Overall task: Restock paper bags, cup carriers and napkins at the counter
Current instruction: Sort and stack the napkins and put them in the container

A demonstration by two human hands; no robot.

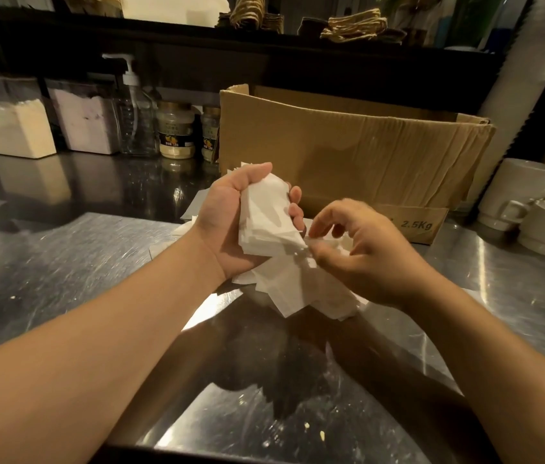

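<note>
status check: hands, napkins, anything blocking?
Left hand grips a napkin stack; right hand pinches its lower corner. More loose napkins below on the steel counter. Cardboard box close behind; nothing blocking.

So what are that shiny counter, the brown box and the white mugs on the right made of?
The counter looks like brushed stainless steel: grey, fine scratches, mirror-like reflections of the jars. The brown box looks like corrugated cardboard: matte, creased, with a bent flap edge. The white mugs seem to be glazed ceramic, judging by their thick walls and soft gloss, though hard plastic cannot be ruled out.
</note>
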